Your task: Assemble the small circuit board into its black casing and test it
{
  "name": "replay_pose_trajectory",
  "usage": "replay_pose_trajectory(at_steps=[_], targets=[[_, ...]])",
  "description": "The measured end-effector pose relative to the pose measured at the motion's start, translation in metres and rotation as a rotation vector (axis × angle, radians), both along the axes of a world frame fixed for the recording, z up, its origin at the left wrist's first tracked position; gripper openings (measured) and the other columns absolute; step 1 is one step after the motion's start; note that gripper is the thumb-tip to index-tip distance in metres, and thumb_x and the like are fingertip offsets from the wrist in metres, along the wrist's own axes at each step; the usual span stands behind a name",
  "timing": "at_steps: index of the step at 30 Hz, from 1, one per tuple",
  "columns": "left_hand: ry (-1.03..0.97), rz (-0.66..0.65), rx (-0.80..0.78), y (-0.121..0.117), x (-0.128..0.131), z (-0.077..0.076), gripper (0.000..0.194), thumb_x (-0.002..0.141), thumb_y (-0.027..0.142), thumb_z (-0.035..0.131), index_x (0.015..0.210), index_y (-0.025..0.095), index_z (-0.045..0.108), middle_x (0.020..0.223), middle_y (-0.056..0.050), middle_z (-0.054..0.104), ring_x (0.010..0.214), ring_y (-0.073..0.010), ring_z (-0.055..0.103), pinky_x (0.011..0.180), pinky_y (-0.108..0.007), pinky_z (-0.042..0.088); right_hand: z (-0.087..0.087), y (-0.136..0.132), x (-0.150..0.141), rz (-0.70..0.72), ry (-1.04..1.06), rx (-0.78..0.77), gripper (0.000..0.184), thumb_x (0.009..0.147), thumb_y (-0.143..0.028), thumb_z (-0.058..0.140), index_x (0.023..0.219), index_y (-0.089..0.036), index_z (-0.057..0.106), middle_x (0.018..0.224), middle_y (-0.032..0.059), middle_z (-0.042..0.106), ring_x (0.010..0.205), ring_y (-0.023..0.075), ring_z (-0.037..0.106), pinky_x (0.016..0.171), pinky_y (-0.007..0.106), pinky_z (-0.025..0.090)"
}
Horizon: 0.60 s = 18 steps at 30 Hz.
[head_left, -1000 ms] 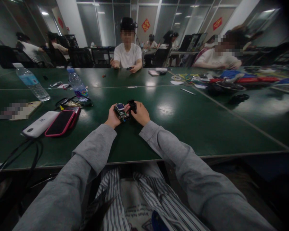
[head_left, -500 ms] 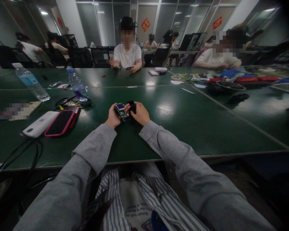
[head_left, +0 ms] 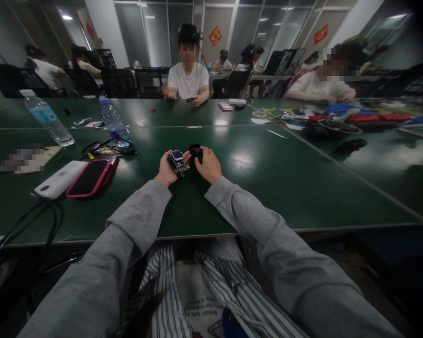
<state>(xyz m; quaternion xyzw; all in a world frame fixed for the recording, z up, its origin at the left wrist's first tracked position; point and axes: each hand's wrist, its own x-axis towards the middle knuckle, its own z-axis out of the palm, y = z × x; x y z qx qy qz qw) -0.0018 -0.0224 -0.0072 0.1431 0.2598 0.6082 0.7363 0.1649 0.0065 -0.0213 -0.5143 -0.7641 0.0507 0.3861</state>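
Observation:
My left hand (head_left: 166, 170) is closed around a green circuit board (head_left: 182, 168) that carries a small screen (head_left: 176, 155) on its upper part. The screen faces up, and my fingertips show past the board's right edge. Just to the right, my right hand (head_left: 210, 165) grips a black plastic case (head_left: 196, 151), fingers wrapped over its right side. The case looks hollow at the top; its lower part is dark and hard to make out. Board and case are close together, above the green table (head_left: 268, 188).
At left lie a phone in a pink case (head_left: 89, 178), a white power bank (head_left: 58, 180), cables and a notebook (head_left: 51, 154). Two water bottles (head_left: 48, 119) stand behind them. A pen (head_left: 277, 134) and a pile of cables (head_left: 341, 117) are at right. People sit across the table.
The black case has tipped so that its hollow top shows, and it has shifted slightly right, away from the board. My left hand keeps hold of the circuit board.

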Motion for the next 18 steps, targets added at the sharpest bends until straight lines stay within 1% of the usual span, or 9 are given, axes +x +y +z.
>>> replay_pose_trajectory(at_steps=[3,5,7,10,12,15,18], targets=[[0.019,0.017,-0.017,-0.001,0.001,0.001,0.040,0.093,0.042,0.049,0.121,0.015,0.056,0.110,-0.015,0.074,0.103,-0.0274,0.072,0.091,-0.042,0.054,0.010,-0.002,0.000,0.020,0.179,0.064,0.045,0.092,-0.031,0.052,0.134,-0.017,0.047,0.129,0.0181,0.057,0.120,0.0321,0.056,0.103,0.052,0.047],[0.029,0.026,-0.027,-0.002,0.002,0.002,0.043,0.093,0.045,0.048,0.122,0.014,0.057,0.106,-0.015,0.075,0.100,-0.0273,0.073,0.091,-0.042,0.054,0.015,-0.006,-0.001,0.082,0.279,0.066,0.045,0.093,-0.037,0.050,0.135,-0.020,0.046,0.132,0.0161,0.056,0.123,0.0301,0.054,0.106,0.051,0.045],[0.042,0.036,-0.049,-0.002,0.002,0.003,0.046,0.093,0.048,0.047,0.122,0.013,0.059,0.100,-0.014,0.075,0.096,-0.0276,0.073,0.090,-0.043,0.055,0.018,-0.011,-0.005,0.160,0.343,0.034,0.045,0.094,-0.042,0.050,0.134,-0.021,0.046,0.133,0.0141,0.057,0.123,0.0279,0.055,0.108,0.048,0.044],[0.071,0.031,-0.086,-0.003,0.003,0.004,0.049,0.092,0.051,0.048,0.119,0.014,0.063,0.091,-0.013,0.075,0.092,-0.0287,0.073,0.089,-0.044,0.056,0.018,-0.018,-0.011,0.263,0.382,-0.008,0.045,0.093,-0.045,0.052,0.131,-0.021,0.048,0.130,0.0128,0.060,0.121,0.0255,0.058,0.107,0.043,0.045],[0.085,0.024,-0.089,-0.003,0.003,0.005,0.049,0.091,0.052,0.049,0.118,0.014,0.065,0.088,-0.012,0.075,0.091,-0.0293,0.073,0.089,-0.044,0.056,0.015,-0.021,-0.015,0.311,0.402,-0.019,0.045,0.092,-0.045,0.053,0.129,-0.020,0.050,0.128,0.0124,0.062,0.118,0.0250,0.060,0.106,0.042,0.046],[0.089,0.036,-0.087,-0.005,0.004,0.007,0.048,0.091,0.051,0.048,0.117,0.015,0.067,0.088,-0.011,0.075,0.091,-0.0292,0.072,0.089,-0.044,0.056,0.010,-0.022,-0.018,0.362,0.437,-0.020,0.044,0.091,-0.047,0.056,0.126,-0.021,0.051,0.123,0.0112,0.064,0.114,0.0251,0.062,0.103,0.043,0.048],[0.092,0.047,-0.088,-0.005,0.005,0.008,0.048,0.091,0.051,0.048,0.116,0.014,0.067,0.088,-0.010,0.075,0.090,-0.0282,0.072,0.086,-0.042,0.057,0.009,-0.023,-0.019,0.393,0.454,0.009,0.044,0.090,-0.048,0.057,0.125,-0.022,0.052,0.121,0.0107,0.065,0.111,0.0257,0.063,0.101,0.044,0.049]])
